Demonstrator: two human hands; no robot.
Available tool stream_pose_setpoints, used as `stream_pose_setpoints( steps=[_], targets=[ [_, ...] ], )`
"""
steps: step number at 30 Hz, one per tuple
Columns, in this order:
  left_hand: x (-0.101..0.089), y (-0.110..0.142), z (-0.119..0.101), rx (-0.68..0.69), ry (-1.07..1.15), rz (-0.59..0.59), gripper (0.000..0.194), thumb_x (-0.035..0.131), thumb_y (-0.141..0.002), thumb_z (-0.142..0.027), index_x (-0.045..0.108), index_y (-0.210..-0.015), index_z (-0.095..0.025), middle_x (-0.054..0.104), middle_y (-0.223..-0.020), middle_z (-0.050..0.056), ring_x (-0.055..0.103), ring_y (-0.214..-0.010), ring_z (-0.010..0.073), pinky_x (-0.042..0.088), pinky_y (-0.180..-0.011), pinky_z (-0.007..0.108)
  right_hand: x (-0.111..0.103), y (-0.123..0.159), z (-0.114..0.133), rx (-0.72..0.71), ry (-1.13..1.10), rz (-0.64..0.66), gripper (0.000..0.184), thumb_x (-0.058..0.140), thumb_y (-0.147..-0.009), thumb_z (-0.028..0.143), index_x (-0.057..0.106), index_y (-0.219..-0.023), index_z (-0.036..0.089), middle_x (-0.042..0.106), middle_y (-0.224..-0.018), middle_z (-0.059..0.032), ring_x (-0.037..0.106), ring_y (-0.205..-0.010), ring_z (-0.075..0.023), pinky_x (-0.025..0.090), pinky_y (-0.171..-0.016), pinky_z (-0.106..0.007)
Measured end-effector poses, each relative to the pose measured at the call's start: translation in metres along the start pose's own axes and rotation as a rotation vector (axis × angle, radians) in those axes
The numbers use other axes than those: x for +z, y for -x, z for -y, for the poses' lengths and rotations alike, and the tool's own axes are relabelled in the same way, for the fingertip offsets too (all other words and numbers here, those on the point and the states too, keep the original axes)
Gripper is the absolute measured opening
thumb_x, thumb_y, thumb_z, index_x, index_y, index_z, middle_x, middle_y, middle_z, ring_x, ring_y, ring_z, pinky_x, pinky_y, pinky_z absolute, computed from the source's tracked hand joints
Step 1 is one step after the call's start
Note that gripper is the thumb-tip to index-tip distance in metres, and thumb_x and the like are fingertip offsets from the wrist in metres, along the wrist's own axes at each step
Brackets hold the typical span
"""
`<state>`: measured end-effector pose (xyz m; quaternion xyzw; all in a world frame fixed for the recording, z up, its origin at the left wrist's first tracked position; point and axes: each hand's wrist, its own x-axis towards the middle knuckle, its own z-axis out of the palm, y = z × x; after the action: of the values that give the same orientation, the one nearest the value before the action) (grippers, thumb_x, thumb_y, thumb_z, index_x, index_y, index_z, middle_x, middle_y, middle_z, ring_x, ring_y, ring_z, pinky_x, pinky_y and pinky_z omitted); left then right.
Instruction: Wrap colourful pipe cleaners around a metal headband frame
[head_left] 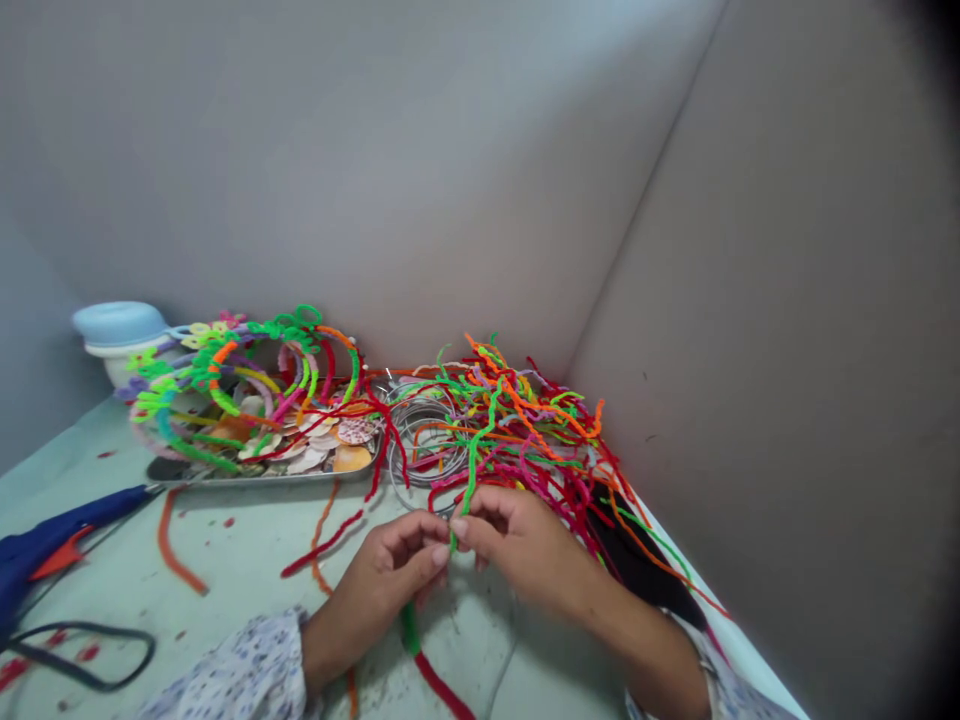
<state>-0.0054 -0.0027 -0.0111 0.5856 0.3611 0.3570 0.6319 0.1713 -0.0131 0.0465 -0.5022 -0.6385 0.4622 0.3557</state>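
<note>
- Right hand pinching a green fuzzy strand that rises towards twelve o'clock.
- Left hand curled alongside; can't tell its grip.
- Tray at their ten o'clock.

Diffuse, cool light brightened the upper part of the flat, smooth grey back wall; shadows were soft, black vignetting darkened the right-hand corners, and fine detail appeared slightly blurred.
</note>
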Motion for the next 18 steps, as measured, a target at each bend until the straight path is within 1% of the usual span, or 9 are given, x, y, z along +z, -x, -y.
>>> stream_pose_setpoints(
  steps=[2, 4, 6, 8, 10, 12, 13, 15, 18],
  targets=[
    [-0.001, 0.000, -0.001, -0.001, 0.014, -0.039, 0.027, 0.060, -0.083, -0.039, 0.060, -0.100, -0.019, 0.055, -0.063, -0.003, 0.044, -0.049, 0.0074, 0.034, -0.046, 0.017, -0.012, -0.003, 0.001, -0.060, 0.089, -0.096, 0.021, 0.057, -0.081, 0.029, 0.056, -0.063, 0.019, 0.049, -0.055, 0.0041, 0.042, -0.052, -0.0106, 0.029, -0.048, -0.023],
    [-0.002, -0.001, -0.001, 0.007, 0.030, -0.094, 0.027, 0.058, -0.084, -0.040, 0.059, -0.101, -0.018, 0.054, -0.061, -0.003, 0.043, -0.049, 0.0073, 0.034, -0.045, 0.016, -0.033, -0.010, -0.003, -0.084, 0.198, -0.224, 0.026, 0.055, -0.083, 0.035, 0.053, -0.061, 0.020, 0.046, -0.053, 0.0049, 0.039, -0.050, -0.0107, 0.028, -0.048, -0.023],
    [-0.003, -0.002, -0.001, 0.019, 0.050, -0.175, 0.026, 0.056, -0.085, -0.040, 0.059, -0.097, -0.017, 0.053, -0.060, -0.003, 0.043, -0.048, 0.0071, 0.033, -0.044, 0.016, -0.059, -0.020, -0.012, -0.042, 0.333, -0.368, 0.029, 0.050, -0.085, 0.041, 0.055, -0.066, 0.021, 0.047, -0.052, 0.0050, 0.040, -0.048, -0.0114, 0.028, -0.047, -0.024],
    [-0.005, -0.004, -0.001, 0.031, 0.076, -0.277, 0.024, 0.055, -0.086, -0.040, 0.058, -0.092, -0.017, 0.053, -0.057, -0.004, 0.042, -0.046, 0.0064, 0.032, -0.043, 0.016, -0.083, -0.030, -0.026, -0.002, 0.584, -0.521, 0.031, 0.047, -0.087, 0.043, 0.058, -0.069, 0.021, 0.053, -0.056, 0.0027, 0.047, -0.053, -0.0136, 0.031, -0.051, -0.025],
    [-0.007, -0.005, -0.001, 0.042, 0.094, -0.364, 0.023, 0.055, -0.086, -0.040, 0.056, -0.089, -0.017, 0.052, -0.056, -0.005, 0.040, -0.044, 0.0055, 0.030, -0.042, 0.015, -0.100, -0.038, -0.041, 0.151, 0.899, -0.546, 0.031, 0.044, -0.088, 0.041, 0.064, -0.077, 0.021, 0.063, -0.066, -0.0022, 0.056, -0.061, -0.0169, 0.033, -0.054, -0.026],
    [-0.009, -0.006, -0.002, 0.056, 0.095, -0.410, 0.023, 0.054, -0.086, -0.040, 0.055, -0.088, -0.017, 0.051, -0.057, -0.005, 0.040, -0.044, 0.0050, 0.029, -0.041, 0.014, -0.108, -0.041, -0.052, 0.222, 0.979, -0.548, 0.035, 0.046, -0.087, 0.041, 0.065, -0.071, 0.017, 0.066, -0.067, -0.0100, 0.059, -0.064, -0.0218, 0.033, -0.055, -0.030],
    [-0.009, -0.007, -0.002, 0.057, 0.086, -0.415, 0.023, 0.053, -0.087, -0.040, 0.055, -0.088, -0.017, 0.052, -0.057, -0.005, 0.040, -0.044, 0.0049, 0.030, -0.042, 0.014, -0.109, -0.042, -0.055, 0.242, 1.005, -0.541, 0.035, 0.047, -0.086, 0.042, 0.065, -0.069, 0.016, 0.066, -0.067, -0.0119, 0.060, -0.064, -0.0235, 0.033, -0.056, -0.030],
    [-0.010, -0.008, -0.002, 0.059, 0.087, -0.425, 0.023, 0.052, -0.087, -0.041, 0.054, -0.088, -0.017, 0.052, -0.058, -0.005, 0.040, -0.044, 0.0045, 0.030, -0.041, 0.014, -0.107, -0.040, -0.057, 0.259, 1.042, -0.533, 0.033, 0.049, -0.086, 0.043, 0.066, -0.073, 0.017, 0.067, -0.069, -0.0127, 0.062, -0.066, -0.0251, 0.034, -0.056, -0.031],
    [-0.010, -0.009, 0.000, 0.043, 0.094, -0.432, 0.024, 0.053, -0.087, -0.041, 0.054, -0.089, -0.018, 0.052, -0.058, -0.005, 0.040, -0.043, 0.0041, 0.029, -0.040, 0.014, -0.097, -0.036, -0.054, 0.228, 1.129, -0.535, 0.023, 0.052, -0.085, 0.038, 0.064, -0.087, 0.019, 0.068, -0.084, -0.0112, 0.064, -0.073, -0.0247, 0.036, -0.059, -0.031]
  ],
)
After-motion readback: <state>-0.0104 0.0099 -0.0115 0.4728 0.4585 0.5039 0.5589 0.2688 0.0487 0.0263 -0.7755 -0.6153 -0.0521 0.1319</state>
